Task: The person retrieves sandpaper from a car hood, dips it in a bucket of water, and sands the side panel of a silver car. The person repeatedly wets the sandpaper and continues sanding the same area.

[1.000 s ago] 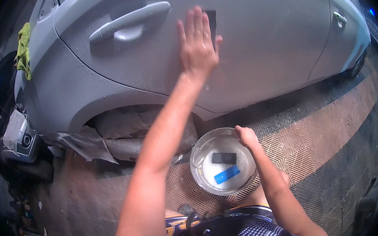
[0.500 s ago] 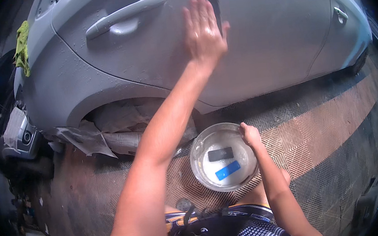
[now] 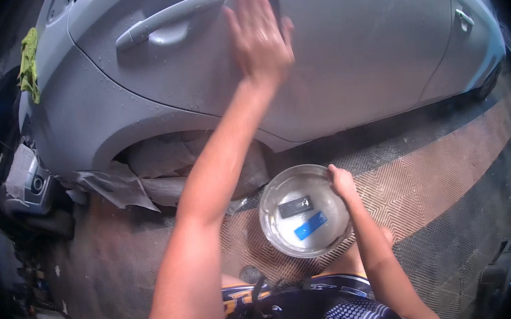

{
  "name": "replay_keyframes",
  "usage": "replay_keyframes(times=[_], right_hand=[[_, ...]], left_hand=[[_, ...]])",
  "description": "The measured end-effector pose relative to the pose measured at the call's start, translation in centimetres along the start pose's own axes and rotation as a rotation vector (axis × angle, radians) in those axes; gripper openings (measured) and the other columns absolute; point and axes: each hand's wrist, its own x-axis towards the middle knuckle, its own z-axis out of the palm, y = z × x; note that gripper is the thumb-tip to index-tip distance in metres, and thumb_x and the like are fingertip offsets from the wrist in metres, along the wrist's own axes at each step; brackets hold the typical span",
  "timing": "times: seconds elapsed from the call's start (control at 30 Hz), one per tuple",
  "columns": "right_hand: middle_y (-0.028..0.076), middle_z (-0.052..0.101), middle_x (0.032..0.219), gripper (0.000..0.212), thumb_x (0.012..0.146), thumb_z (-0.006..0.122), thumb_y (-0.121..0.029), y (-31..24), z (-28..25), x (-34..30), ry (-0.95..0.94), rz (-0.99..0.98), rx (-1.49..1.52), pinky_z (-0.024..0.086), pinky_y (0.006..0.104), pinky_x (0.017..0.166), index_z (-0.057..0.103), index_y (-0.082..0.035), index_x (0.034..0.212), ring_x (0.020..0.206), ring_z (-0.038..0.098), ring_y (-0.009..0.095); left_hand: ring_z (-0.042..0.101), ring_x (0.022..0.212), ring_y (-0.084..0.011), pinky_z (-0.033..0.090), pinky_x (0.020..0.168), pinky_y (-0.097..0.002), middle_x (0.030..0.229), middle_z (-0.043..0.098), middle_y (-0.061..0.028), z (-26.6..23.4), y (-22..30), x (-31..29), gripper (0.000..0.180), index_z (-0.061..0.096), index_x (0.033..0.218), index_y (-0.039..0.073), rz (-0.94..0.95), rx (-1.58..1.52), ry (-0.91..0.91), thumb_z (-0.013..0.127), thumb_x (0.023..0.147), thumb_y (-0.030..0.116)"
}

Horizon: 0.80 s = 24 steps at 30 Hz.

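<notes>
My left hand [image 3: 261, 46] lies flat against the grey car door [image 3: 368, 52], fingers stretched. Under its palm, a dark sanding block [image 3: 272, 0] shows between the forefinger and thumb; most of it is hidden. My right hand [image 3: 342, 182] is closed on the right rim of a round metal bowl [image 3: 265, 222], held tilted above my knees. Cloudy liquid sits in the bowl, with a black block [image 3: 295, 206] and a blue block [image 3: 310, 225] in it.
The door handle [image 3: 170, 14] juts out left of my left hand. Masking sheets [image 3: 121, 186] cover the wheel arch. A yellow-green cloth [image 3: 28, 67] hangs on the car at far left. Below lies patterned floor [image 3: 416, 188]; a loose light [image 3: 36, 185] stands at left.
My left hand has slid left and slightly up across the door with the sanding block. The bowl and my right hand have barely shifted.
</notes>
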Motion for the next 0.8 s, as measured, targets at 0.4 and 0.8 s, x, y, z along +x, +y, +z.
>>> replay_keyframes(times=[0.4,0.8], right_hand=[[0.025,0.068,0.081,0.012,0.091,0.063,-0.016,1.1,-1.2,-0.4,0.015,-0.020,-0.027,0.052,0.0559,0.076,0.058,-0.006,0.095,0.083,0.068,0.045],[0.026,0.067,0.082,0.016,0.086,0.065,-0.011,-0.6,-1.1,-0.4,0.001,-0.010,0.057,0.051,0.0566,0.074,0.056,-0.005,0.098,0.084,0.066,0.047]], left_hand=[[0.022,0.155,-0.0281,0.005,0.126,-0.0537,0.165,0.030,-0.0156,0.3,-1.5,2.3,0.063,0.046,0.150,0.001,0.061,0.266,-0.080,0.036,0.107,0.045],[0.031,0.152,-0.0255,0.008,0.125,-0.0546,0.159,0.041,-0.0139,-1.2,0.4,2.0,0.060,0.050,0.148,0.002,-0.005,0.399,-0.084,0.041,0.106,0.044]])
